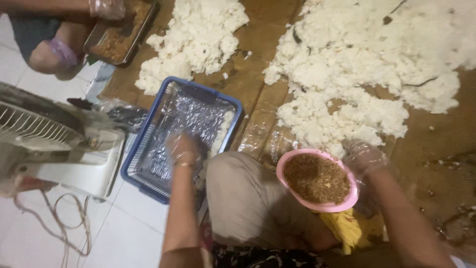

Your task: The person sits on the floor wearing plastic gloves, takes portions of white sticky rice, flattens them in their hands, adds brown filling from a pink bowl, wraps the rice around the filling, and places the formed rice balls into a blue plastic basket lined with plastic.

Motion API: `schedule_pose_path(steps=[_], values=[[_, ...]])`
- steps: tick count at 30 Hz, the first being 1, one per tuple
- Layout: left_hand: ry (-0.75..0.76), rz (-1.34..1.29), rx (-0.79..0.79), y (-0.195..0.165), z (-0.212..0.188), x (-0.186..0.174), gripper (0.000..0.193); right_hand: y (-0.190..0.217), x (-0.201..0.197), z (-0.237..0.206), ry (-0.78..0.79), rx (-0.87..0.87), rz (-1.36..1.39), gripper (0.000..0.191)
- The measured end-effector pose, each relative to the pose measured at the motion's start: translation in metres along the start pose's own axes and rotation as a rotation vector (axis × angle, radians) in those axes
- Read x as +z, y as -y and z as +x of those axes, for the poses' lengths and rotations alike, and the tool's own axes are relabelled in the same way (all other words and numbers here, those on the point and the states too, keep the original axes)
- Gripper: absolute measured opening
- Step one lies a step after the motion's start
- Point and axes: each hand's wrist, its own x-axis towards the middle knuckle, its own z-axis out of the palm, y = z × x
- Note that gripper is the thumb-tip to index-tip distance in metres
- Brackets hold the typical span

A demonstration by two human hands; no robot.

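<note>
The person sat on the floor with both hands in thin clear plastic gloves. The left hand (182, 150) reached down into the blue plastic basket with slatted sides (137, 154), lined with a crinkled clear plastic sheet (191, 116); the picture blurred there, so I could not tell whether its fingers were closed on anything. The right hand (364, 158) rested, fingers loosely spread and holding nothing I could make out, just beside the round pink plastic bowl of brown shredded filling (317, 179), at the near edge of the large heap of white cooked rice (367, 54). The bowl sat against the person's bent knee (245, 198), with a yellow cloth (354, 229) under its near side.

The rice lay spread on a brown sheet of cardboard (441, 134) covering the floor, and a smaller heap of white rice (196, 37) lay at the cardboard's far left, just beyond the basket. At the far left corner another person's gloved hand (106, 8) touched a metal tray of brown filling (119, 37). A white electric fan (54, 144) stood on the white tiled floor (124, 233) left of the basket, its cord (64, 223) trailing loose.
</note>
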Motion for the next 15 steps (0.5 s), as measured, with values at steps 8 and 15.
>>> schedule_pose_path(steps=[8, 15], values=[[0.830, 0.110, -0.028, 0.054, -0.067, 0.081, 0.035, -0.034, 0.068, -0.036, -0.357, 0.369, 1.400, 0.030], [0.913, 0.173, -0.049, 0.061, -0.047, 0.064, 0.036, -0.076, 0.075, -0.047, -0.499, 0.304, 1.724, 0.023]])
